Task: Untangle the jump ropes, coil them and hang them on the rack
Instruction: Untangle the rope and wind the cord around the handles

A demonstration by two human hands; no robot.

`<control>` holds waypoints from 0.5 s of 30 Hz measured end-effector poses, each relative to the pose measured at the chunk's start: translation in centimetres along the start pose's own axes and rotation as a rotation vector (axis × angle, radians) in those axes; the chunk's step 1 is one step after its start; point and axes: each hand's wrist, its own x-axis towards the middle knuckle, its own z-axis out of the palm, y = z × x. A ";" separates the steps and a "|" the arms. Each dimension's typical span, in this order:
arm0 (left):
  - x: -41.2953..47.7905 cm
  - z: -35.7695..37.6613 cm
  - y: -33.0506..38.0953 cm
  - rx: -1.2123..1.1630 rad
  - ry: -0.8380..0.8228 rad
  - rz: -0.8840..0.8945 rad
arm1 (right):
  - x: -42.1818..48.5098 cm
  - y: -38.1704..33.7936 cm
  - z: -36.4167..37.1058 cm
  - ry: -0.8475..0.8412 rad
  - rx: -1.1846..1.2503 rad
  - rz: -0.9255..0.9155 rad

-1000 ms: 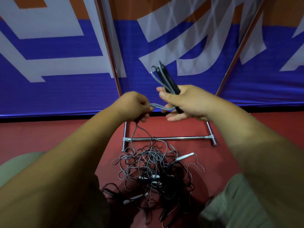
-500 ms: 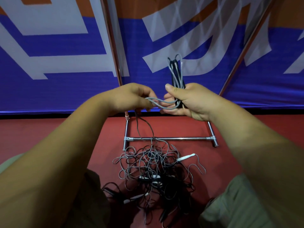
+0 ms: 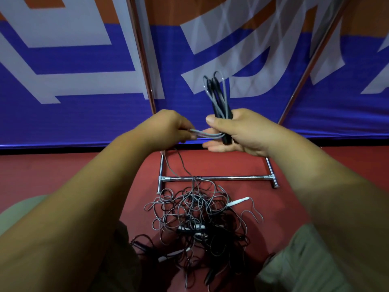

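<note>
Head cam: the grey cord [image 3: 210,135] looks thin, light and floppy, probably springy, so I'd hold it by the stiff black handles [image 3: 220,98]. The right hand [image 3: 244,133] has its fingers [image 3: 214,147] gripping handles plus loops, and the left hand [image 3: 168,127] pinches the cord. The rest is a tangled pile [image 3: 195,218] on the floor [image 3: 84,175] beside the rack [image 3: 216,177].

Dim, flat light from above, colours muddy. The forearms [image 3: 69,218] close to the lens are big and soft, while the coiled rope [image 3: 219,98] at centre reads sharpest. Dark shadow pools under the near half of the tangled jump ropes [image 3: 195,218] on the red floor [image 3: 63,175]. The chrome rack [image 3: 214,177] shows thin glints, and wide-angle bowing bends the banner [image 3: 84,60] lines toward the edges.
</note>
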 end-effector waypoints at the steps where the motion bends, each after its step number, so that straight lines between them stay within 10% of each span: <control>1: 0.2 0.1 -0.3 0.064 0.039 0.022 | -0.1 0.1 0.0 -0.038 -0.024 0.017; 9: 0.2 -0.5 -0.4 -0.259 0.026 0.166 | -1.0 1.3 0.9 -0.542 -0.227 0.271; 15: 0.4 -0.4 1.2 -0.438 -0.077 0.190 | -0.5 3.4 1.7 -0.555 -0.406 0.374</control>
